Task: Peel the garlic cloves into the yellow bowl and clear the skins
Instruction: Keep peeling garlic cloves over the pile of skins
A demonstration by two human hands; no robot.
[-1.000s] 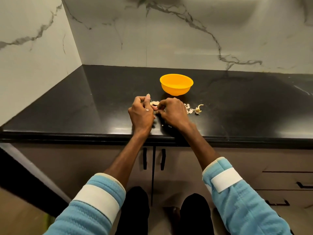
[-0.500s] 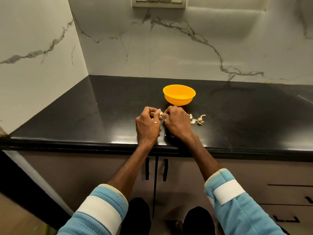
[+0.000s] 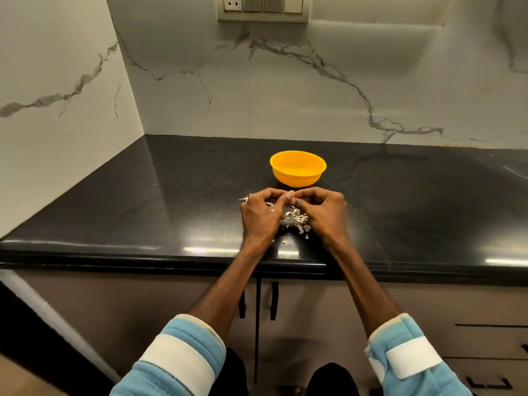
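Left hand (image 3: 261,215) and right hand (image 3: 325,212) curled, fingertips touching over garlic skins (image 3: 297,217); cannot tell what they pinch

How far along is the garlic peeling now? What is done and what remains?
Done: some peeling, since loose skins lie on the counter. In hand: left hand and right hand pinch something small together, probably a clove, hidden from view. Left: the skins are uncleared; I cannot tell what the bowl holds.

Under your left hand (image 3: 261,217) and right hand (image 3: 325,214): glossy black stone countertop (image 3: 171,201). Beyond and left of them: white, grey-veined marble walls (image 3: 343,95). High beyond: beige switch-and-socket plate (image 3: 263,8). Below your wrists: brown cabinet doors (image 3: 171,304) with black bar handles (image 3: 273,300).
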